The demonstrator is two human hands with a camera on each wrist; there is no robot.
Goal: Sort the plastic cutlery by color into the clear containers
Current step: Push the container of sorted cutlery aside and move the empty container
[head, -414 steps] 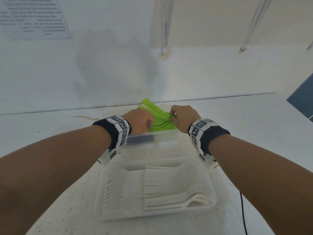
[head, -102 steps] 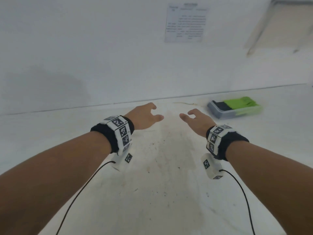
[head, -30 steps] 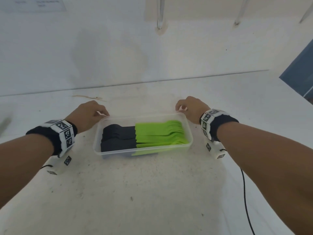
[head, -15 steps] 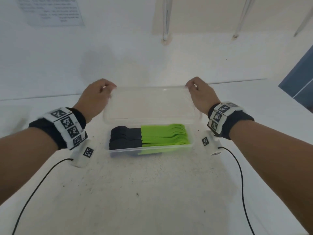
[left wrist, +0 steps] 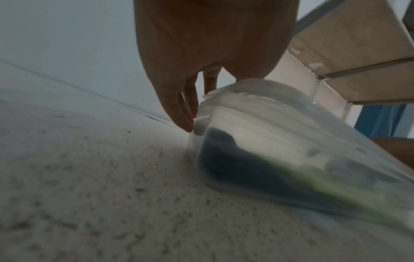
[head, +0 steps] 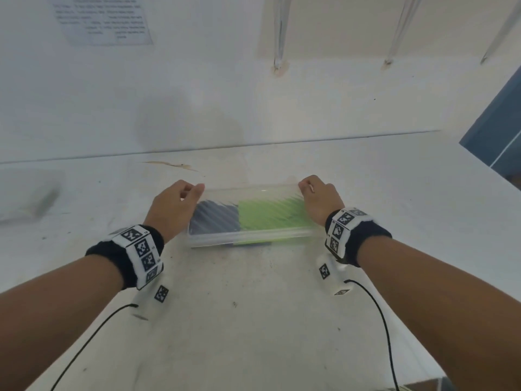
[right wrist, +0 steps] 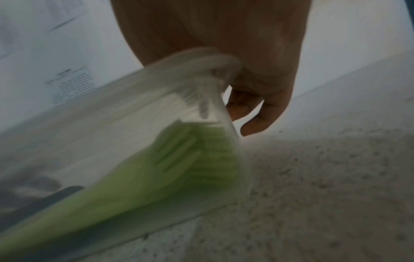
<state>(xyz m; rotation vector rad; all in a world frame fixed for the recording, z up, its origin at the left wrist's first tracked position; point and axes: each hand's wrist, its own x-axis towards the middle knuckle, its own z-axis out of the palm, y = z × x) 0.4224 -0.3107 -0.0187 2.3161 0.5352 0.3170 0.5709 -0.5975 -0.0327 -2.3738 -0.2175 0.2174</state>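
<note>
On the far left of the white speckled surface (head: 253,320) a pale blurred shape (head: 25,198) lies; it is too smeared to tell what it is. A paper sheet (head: 104,21) hangs on the wall above, its text not readable.

The left hand (head: 172,210) is at the left end of the clear container (head: 248,238). In the left wrist view its fingers (left wrist: 179,109) point down and lie close together against the edge of the lid (head: 253,193), with the tips near the surface. The thumb is hidden behind the lid, so it is not sure whether the hand only presses or really pinches.

The container stands on the surface between both hands, a little beyond the wrists. The lid is on top of it, but motion blur hides whether it sits fully down. Through the plastic the dark cutlery (head: 215,220) shows in the left part and the green cutlery (head: 270,215) in the right part — single pieces are hard to separate in the head view. In the right wrist view green fork tines press near the end wall.

The right hand (head: 320,198) is at the right end. Its fingers (right wrist: 257,122) curl downward behind the lid corner — the palm covers the lid rim, and the contact itself is blurred. Black cables (head: 386,334) run from the wrist bands off the lower edge.
</note>
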